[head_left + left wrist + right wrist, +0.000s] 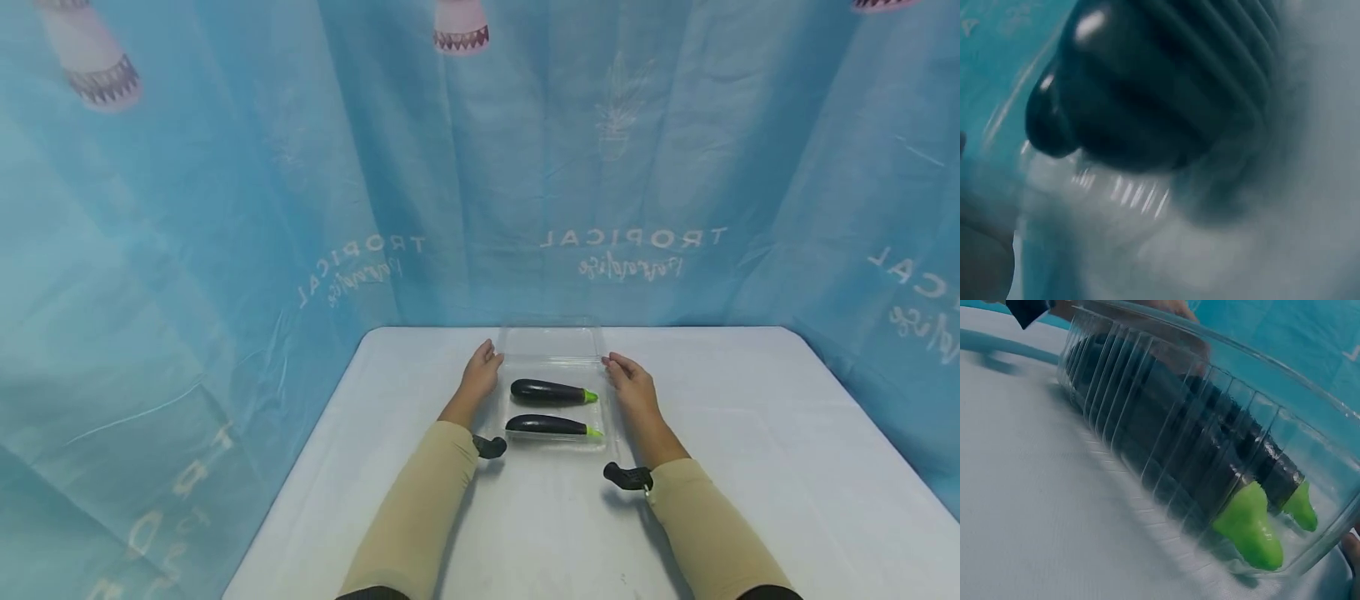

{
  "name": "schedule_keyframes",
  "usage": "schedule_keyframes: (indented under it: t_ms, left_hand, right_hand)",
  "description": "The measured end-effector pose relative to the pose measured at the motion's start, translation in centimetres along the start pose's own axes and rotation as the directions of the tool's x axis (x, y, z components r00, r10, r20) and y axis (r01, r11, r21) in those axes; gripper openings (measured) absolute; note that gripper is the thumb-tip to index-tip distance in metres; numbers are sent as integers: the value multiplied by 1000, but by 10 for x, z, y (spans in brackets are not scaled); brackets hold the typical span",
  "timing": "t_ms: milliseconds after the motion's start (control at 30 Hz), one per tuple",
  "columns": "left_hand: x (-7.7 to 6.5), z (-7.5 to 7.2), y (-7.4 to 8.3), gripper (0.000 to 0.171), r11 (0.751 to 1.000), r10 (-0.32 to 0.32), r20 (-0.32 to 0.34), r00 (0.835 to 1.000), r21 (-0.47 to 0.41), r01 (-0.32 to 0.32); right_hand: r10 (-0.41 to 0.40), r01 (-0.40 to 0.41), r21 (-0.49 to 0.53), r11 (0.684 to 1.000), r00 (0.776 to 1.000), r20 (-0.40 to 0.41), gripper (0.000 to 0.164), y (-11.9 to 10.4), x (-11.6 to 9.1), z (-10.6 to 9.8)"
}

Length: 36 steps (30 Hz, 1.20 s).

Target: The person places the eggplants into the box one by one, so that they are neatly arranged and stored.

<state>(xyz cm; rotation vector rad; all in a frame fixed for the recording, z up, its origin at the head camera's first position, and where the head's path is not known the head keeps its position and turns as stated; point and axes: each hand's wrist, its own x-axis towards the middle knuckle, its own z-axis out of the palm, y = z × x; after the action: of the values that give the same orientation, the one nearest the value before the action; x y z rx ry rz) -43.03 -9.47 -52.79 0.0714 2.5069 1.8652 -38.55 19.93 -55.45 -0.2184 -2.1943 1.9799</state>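
On the white table stands a clear plastic clamshell box [555,445], its lid [551,342] raised at the back. Two dark eggplants [547,392] with bright green stem ends lie side by side in the base, stems to the right. My left hand [480,371] is at the box's back left corner, fingers pointing forward and thumb near the edge. Opposite it, my right hand [632,385] reaches to the back right corner with fingertips at the rim. The right wrist view shows the eggplants [1166,425] through the ribbed wall; the left wrist view shows their rounded ends [1135,94], blurred.
A white cloth covers the table [750,433]. Blue printed curtains [525,167] hang behind it and along both sides. Black wrist mounts [628,477] stick inward from both sleeves near the front of the box.
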Motion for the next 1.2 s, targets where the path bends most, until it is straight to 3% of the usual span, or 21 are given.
schedule_keyframes:
  t_ms: [100, 233, 400, 500, 567, 767, 867, 967, 1100, 1200]
  left_hand:
    - [4, 2, 0, 58, 1000, -13, -22, 1000, -15, 13]
    - [6, 3, -2, 55, 995, -6, -23, 1000, -99, 4]
    - [6, 5, -6, 57, 967, 22, 1, 1000, -253, -21]
    - [4, 6, -8, 57, 952, 40, -21, 999, -304, -44]
    - [4, 7, -9, 59, 947, 54, -58, 997, -314, -70]
    - [-2, 10, -9, 62, 970, 95, -212, 973, -200, -138]
    - [-6, 12, -9, 53, 973, 104, -287, 952, -171, -158]
    - [-9, 15, -11, 36, 969, 100, -349, 932, -177, -170]
    - [-16, 18, -13, 13, 958, 66, -382, 922, -235, -165]
    - [-23, 15, -15, 12, 960, 68, -376, 924, -227, -164]
  right_hand:
    - [-15, 16, 36, 999, 1000, -7, 51, -1, 1, 3]
    - [-11, 10, 65, 998, 1000, 4, 53, -2, 2, 5]
    - [-51, 50, 52, 997, 999, 18, 49, -2, 1, 4]
    - [-96, 95, 50, 994, 995, 8, 47, -2, 0, 3]
    - [-116, 117, 44, 992, 993, -23, 45, -4, -1, 3]
    - [-170, 177, 49, 983, 979, -114, 50, -7, -3, 4]
    - [-184, 191, 32, 981, 973, -141, 46, -7, -4, 5]
    - [-174, 177, -2, 984, 966, -191, 31, -5, -5, 7]
    - [-121, 122, -10, 992, 963, -240, 16, 0, -9, 6]
    - [-94, 95, -4, 995, 968, -234, 17, 4, -12, 2]
